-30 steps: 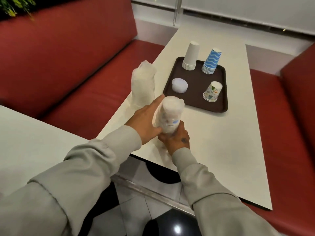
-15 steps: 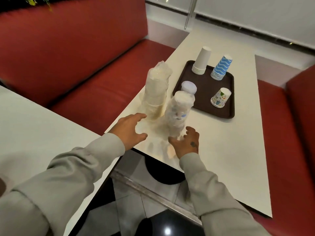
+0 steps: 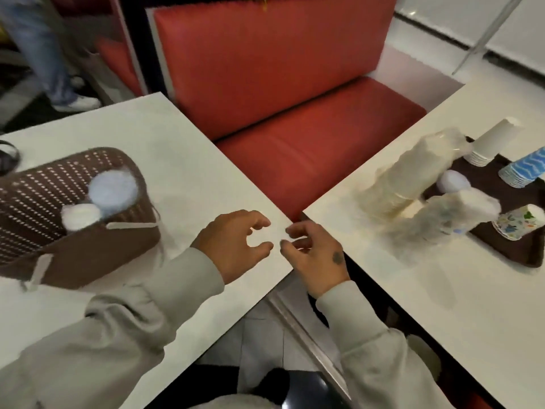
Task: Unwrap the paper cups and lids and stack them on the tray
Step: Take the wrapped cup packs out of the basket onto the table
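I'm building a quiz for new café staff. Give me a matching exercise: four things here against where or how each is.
1 basket
2 blue wavy cups
3 tall wrapped stack
4 left hand

A on the tray
B right table, off the tray
C standing on left table
D empty, fingers loosely curled

Pairs: 1-C, 2-A, 3-B, 4-D

The white bench at 4 o'clock is smooth, slightly glossy. Crinkled clear plastic film covers the cup stack at 3 o'clock. The basket at 9 o'clock is perforated matt plastic; the red seat looks smooth, leather-like.
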A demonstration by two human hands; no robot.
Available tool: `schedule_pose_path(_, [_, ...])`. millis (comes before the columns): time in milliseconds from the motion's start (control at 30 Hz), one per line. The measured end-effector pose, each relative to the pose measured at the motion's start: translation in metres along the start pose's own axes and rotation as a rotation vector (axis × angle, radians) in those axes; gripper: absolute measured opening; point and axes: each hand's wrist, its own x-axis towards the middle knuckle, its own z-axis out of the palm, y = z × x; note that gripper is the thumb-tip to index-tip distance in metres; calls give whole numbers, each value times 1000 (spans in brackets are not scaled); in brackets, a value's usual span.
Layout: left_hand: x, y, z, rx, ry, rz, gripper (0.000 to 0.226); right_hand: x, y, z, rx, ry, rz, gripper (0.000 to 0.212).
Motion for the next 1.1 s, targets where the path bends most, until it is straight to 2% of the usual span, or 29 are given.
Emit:
schedule_pose_path(300, [-78,-84,-115,-121,372,-180,19,11,-101,119,10,-256,-278,14])
schedule_pose_path(467, [-85,-136,-177,-143,493,-311,8,23,-131,172,-71,-203,-450,12])
schedule_pose_path(533, [-73,-165,-194,-188,430,-426,14,27,-143,189,-139,-218,-527,15])
schedule_pose_path(667, [-40,-195,-201,-246,190,-622,28,34,-169,218,-355,-345,-612,24])
schedule_pose_path(800, [-8,-212,-194,88,-27,-647,29,38,-181,242,-559,-469,-547,32])
schedule_pose_path(933, [7,-224,-187,236,-198,-693,32,42,-187,256,-662,-502,-491,33])
schedule_pose_path(1033, [15,-235,-181,208,-297,-780,31,46,-188,266,-702,-510,-461,34])
schedule_pose_path(1100, [18,-238,-173,56,-351,-856,31,49,-188,270,-701,-526,-429,42])
